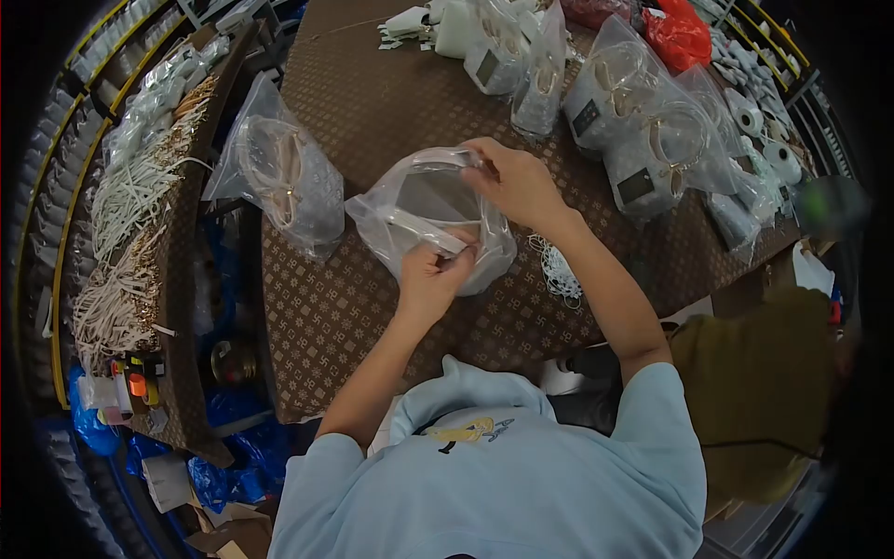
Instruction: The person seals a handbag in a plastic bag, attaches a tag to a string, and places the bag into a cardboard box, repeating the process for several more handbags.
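A clear plastic bag (384, 228) stands on the brown patterned table (363, 112) in front of me, its mouth spread open and its edge folded into a thick band. My left hand (434, 278) pinches the near side of that edge, thumb inward. At the far right side of the mouth, my right hand (514, 182) grips the rim with bent fingers. Something pale shows inside the bag, but I cannot make out its kind. To the left stands a clear-wrapped handbag (289, 182). A bundle of white string tags (559, 272) lies below my right wrist.
Several clear-wrapped handbags (643, 140) with dark tags stand at the back right, near a red plastic bag (678, 35) and white rolls (780, 160). Bundled pale straps (130, 233) cover a side table at left. A person in olive clothing (759, 391) is at right.
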A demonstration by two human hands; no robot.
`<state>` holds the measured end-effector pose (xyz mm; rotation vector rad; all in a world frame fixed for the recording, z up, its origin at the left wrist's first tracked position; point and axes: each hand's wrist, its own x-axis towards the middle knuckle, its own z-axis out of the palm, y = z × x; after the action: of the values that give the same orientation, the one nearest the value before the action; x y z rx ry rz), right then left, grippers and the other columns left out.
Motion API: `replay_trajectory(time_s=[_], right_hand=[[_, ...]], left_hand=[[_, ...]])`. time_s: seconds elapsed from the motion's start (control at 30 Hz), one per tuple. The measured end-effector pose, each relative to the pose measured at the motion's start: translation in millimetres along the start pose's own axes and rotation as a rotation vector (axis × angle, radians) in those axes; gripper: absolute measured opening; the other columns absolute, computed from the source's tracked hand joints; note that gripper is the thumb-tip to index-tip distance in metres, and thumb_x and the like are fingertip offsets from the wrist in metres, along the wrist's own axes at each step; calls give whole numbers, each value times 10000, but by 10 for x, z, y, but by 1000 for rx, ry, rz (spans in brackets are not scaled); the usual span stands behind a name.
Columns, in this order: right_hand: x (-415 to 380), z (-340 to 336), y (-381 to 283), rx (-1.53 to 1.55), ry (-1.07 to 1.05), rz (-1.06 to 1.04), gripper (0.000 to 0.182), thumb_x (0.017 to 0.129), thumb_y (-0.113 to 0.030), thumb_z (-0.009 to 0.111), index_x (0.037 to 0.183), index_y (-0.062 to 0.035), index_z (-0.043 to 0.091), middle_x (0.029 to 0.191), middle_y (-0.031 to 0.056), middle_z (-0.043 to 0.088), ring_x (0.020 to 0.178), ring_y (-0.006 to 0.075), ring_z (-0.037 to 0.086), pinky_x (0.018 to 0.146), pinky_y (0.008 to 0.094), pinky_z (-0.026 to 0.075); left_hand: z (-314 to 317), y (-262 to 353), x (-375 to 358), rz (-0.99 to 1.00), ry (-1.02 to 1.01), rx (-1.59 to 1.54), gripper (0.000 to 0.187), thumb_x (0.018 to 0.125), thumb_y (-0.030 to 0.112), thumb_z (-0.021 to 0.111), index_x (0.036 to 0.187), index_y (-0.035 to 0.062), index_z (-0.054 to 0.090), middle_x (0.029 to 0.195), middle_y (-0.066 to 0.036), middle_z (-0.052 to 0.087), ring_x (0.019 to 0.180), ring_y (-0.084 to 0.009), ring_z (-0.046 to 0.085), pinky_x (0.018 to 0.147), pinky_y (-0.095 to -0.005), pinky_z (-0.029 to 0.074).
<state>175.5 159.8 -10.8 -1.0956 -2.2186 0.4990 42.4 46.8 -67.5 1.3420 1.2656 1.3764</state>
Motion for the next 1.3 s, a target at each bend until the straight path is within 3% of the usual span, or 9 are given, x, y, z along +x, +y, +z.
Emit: replay_trajectory(time_s=[0.23, 0.33, 0.4, 0.53, 0.6, 0.93, 1.13, 1.2, 1.3], right_hand=[[-481, -377, 94, 378, 52, -60, 511, 843, -188, 630, 1296, -71, 425, 1088, 99, 608, 999, 170, 579, 840, 289, 455], [-996, -452, 729, 569, 273, 326, 382, 841, -202, 642, 1167, -31, 544, 972, 96, 643, 889, 151, 601, 776, 263, 465], [-1558, -367, 1250, 200, 308, 578, 348, 849, -216, 626, 1128, -16, 569, 923, 81, 649, 831, 137, 604, 733, 266, 471], [-2531, 200, 1751, 343, 261, 1074, 378, 821, -286, 639, 1117, -60, 577, 932, 95, 656, 811, 175, 621, 726, 289, 481], [-2693, 583, 1713, 199, 141, 990, 418, 807, -305, 649, 1141, -70, 561, 964, 116, 654, 848, 227, 629, 753, 327, 486], [-1771, 1574, 763, 458, 39, 413, 851, 771, -340, 674, 1414, -50, 198, 1259, 226, 484, 1112, 341, 512, 909, 378, 425], [-1352, 1297, 746, 524, -236, 660, 645, 817, -309, 609, 1361, -85, 344, 1257, 196, 490, 1150, 344, 470, 943, 390, 399], [-1580, 1013, 1016, 206, 110, 570, 516, 814, -301, 614, 1272, -110, 471, 1215, 160, 529, 1128, 317, 493, 907, 392, 421], [-2034, 324, 1867, -260, 439, 928, 467, 808, -332, 620, 1180, -64, 530, 1101, 169, 552, 1010, 352, 515, 855, 436, 438]], left_hand=[[-85, 127, -104, 50, -84, 146, 234, 828, 165, 653, 985, -6, 625, 856, -86, 654, 803, -120, 584, 702, -278, 461], [-144, 224, -122, 11, -81, 234, 279, 856, 216, 626, 1016, -13, 620, 895, -93, 651, 815, -126, 585, 726, -277, 458], [-122, 203, -100, -37, -92, 245, 308, 873, 243, 608, 1041, -15, 614, 930, -90, 649, 823, -129, 586, 740, -274, 456], [-92, -73, 50, -207, -3, -148, 358, 903, 296, 572, 1107, 2, 586, 1047, -60, 623, 927, -134, 568, 827, -272, 432], [-56, -120, 155, -352, 32, -220, 356, 908, 298, 565, 1119, 12, 580, 1085, -50, 610, 981, -139, 559, 867, -278, 424], [-98, 40, 272, -51, 159, -550, 265, 960, 278, 449, 1090, 47, 467, 1386, -69, 377, 1183, -213, 431, 1035, -381, 318], [-34, -74, 288, -40, 302, -467, 293, 949, 252, 477, 1142, 32, 483, 1339, -90, 406, 1159, -194, 434, 1021, -364, 338], [-67, 21, 261, -98, 305, -476, 317, 945, 245, 487, 1175, 27, 480, 1336, -94, 402, 1152, -187, 434, 1006, -350, 352], [-119, 391, 71, -270, 299, -136, 397, 938, 245, 497, 1240, -11, 470, 1268, -105, 474, 1127, -173, 462, 976, -315, 362]])
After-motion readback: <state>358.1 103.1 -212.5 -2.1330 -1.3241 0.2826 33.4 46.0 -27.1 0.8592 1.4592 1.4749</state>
